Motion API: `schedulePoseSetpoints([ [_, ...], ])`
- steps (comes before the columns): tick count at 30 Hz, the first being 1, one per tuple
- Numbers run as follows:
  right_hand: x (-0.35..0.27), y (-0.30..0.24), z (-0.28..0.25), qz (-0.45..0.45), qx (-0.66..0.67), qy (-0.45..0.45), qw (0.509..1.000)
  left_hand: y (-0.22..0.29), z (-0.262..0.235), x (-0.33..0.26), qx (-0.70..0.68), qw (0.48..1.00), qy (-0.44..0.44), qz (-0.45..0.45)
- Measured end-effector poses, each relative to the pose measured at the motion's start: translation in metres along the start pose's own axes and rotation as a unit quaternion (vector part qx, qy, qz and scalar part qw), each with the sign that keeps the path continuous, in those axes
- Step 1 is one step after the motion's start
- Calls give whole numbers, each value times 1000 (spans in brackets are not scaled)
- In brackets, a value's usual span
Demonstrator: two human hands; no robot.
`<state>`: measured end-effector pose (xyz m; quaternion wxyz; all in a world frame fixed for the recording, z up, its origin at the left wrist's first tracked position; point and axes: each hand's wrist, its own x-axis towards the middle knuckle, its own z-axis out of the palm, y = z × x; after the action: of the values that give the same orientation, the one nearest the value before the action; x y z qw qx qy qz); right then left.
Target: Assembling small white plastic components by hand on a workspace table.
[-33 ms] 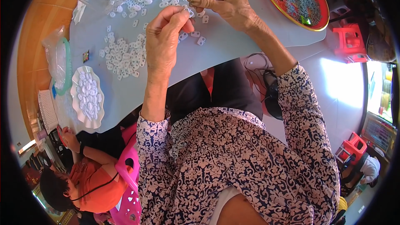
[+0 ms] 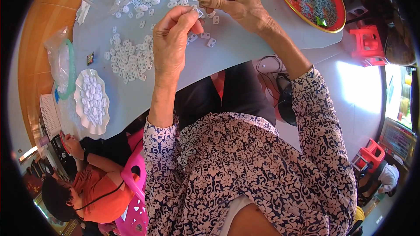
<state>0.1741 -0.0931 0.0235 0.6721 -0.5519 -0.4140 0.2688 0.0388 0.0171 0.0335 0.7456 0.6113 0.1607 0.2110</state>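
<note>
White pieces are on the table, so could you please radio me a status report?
Left hand apparently pinching a white piece. Right hand close by, thumb against finger, contents unclear. Closest clutter: loose white pieces on the table.

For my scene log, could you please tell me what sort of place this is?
Perhaps a home or small shop used for handwork: the grey table bears small white pieces, a red tray holds many small grey pieces, and a red stool stands nearby.
</note>
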Motion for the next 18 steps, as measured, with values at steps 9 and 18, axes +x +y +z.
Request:
schedulePoseSetpoints([
  [9,0,1,0,6,34,3,999,-4,1,-1,15,999,12,26],
  [18,0,-4,3,5,23,26,999,-6,8,3,-8,998,28,47],
])
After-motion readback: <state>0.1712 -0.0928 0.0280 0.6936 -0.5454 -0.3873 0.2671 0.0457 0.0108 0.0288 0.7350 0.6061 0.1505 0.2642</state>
